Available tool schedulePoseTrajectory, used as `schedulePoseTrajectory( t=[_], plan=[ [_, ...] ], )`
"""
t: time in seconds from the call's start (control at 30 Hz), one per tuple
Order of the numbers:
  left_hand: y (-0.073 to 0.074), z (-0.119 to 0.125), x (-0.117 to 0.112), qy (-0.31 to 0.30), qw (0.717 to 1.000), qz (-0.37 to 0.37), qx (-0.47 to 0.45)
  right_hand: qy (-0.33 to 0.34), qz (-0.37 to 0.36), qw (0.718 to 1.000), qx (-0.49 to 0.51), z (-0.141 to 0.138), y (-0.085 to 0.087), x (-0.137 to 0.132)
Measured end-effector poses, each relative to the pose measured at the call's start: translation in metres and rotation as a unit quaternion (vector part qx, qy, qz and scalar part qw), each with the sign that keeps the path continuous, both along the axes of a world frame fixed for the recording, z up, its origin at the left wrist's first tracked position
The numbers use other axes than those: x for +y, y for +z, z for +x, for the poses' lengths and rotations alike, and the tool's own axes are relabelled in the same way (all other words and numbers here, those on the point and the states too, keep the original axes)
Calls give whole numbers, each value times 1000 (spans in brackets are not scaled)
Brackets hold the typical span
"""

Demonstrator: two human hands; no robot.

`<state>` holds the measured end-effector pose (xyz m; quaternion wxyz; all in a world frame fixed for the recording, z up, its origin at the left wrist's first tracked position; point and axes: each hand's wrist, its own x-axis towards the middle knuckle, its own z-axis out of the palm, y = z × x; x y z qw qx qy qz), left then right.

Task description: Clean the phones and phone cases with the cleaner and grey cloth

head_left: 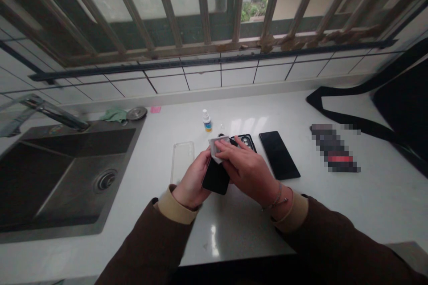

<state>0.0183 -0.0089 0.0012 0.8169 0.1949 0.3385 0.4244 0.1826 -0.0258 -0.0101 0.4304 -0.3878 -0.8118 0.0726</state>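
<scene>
My left hand [193,182] grips a black phone [216,179] by its left edge, just above the white counter [234,227]. My right hand [245,165] lies over the phone's upper part and presses a small white cloth [216,146] onto it with closed fingers. Behind my right hand the camera end of another dark phone or case [247,141] shows. A second black phone [279,155] lies flat to the right. A clear phone case [182,159] lies to the left. A small white dropper bottle [207,120] stands behind.
A dark steel sink [67,178] with a tap [50,113] fills the left. A green rag [114,115] and a round strainer lid [136,113] lie at its back edge. A black bag with a strap [397,111] sits at the right. Tiled wall and barred window behind.
</scene>
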Motion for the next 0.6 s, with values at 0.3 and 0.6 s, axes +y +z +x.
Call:
schedulePoseTrajectory(
  t=[0.3, 0.6],
  plan=[
    [3, -10, 10, 53, 995, -77, 16, 204, -23, 978, -36, -6, 4, -10],
    [4, -3, 6, 54, 998, -19, -31, 49, -44, 997, -31, 0, -2, 0]
  ],
)
